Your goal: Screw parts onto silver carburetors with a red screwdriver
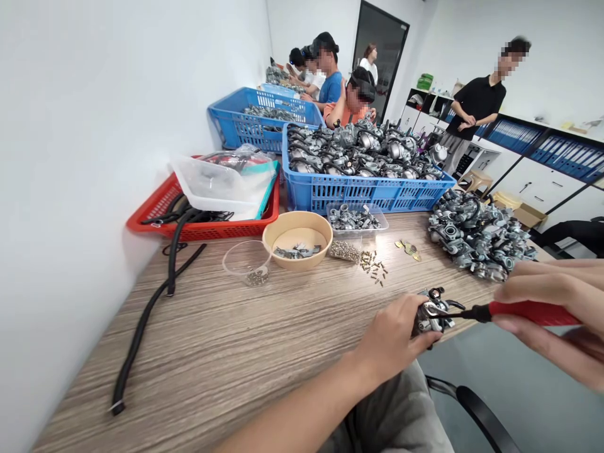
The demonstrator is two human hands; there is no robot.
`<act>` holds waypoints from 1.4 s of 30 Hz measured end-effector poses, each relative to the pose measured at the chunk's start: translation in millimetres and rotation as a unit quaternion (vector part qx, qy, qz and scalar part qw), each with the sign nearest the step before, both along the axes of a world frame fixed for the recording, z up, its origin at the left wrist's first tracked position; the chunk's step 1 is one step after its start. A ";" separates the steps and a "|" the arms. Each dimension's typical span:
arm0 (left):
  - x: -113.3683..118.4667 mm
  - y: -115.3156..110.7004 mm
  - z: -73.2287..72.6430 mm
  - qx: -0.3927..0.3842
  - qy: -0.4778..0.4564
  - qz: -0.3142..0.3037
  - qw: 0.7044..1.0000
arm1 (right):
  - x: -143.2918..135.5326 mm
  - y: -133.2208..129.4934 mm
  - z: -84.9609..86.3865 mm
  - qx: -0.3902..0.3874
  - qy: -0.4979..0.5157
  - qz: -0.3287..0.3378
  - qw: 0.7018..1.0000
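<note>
My left hand (387, 336) is closed around a small silver-and-black metal assembly (430, 318), which looks like a fishing reel body, at the table's front edge. Red-handled and dark-shafted, a screwdriver (528, 313) lies in the grip of my right hand (561, 302). Its shaft runs left to the metal assembly; the exact contact of the tip is hard to make out. On the table behind my left hand are loose brass-coloured pins (374, 267) and a few flat brass plates (408, 249). A large heap of similar metal assemblies (479, 236) sits at the right.
Behind stand a blue crate (363, 194) full of metal assemblies, another blue crate (236, 119) and a red basket (202, 231). A beige bowl (297, 223), a clear tub (236, 267) and a clear tray (381, 220) hold small parts. Black tubes (136, 340) lie left. Other people are further back.
</note>
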State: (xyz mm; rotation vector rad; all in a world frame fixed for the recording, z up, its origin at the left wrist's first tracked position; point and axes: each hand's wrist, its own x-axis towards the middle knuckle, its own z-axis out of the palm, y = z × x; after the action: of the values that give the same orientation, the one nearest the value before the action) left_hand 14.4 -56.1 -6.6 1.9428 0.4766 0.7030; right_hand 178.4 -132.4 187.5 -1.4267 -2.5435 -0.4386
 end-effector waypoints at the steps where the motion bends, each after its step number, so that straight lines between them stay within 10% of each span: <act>1: 0.2 0.0 -0.3 0.001 0.000 0.001 1.000 | 0.1 0.0 0.2 0.010 -0.004 0.003 1.000; 42: -0.4 0.3 3.0 -0.006 0.008 0.001 1.000 | 8.5 3.3 -1.3 0.047 -0.012 0.050 0.998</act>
State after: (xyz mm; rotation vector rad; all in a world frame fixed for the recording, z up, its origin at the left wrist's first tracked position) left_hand 14.0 -55.8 -3.6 1.9372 0.4924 0.6851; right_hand 186.9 -129.1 186.2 -1.2643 -2.5622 -0.5544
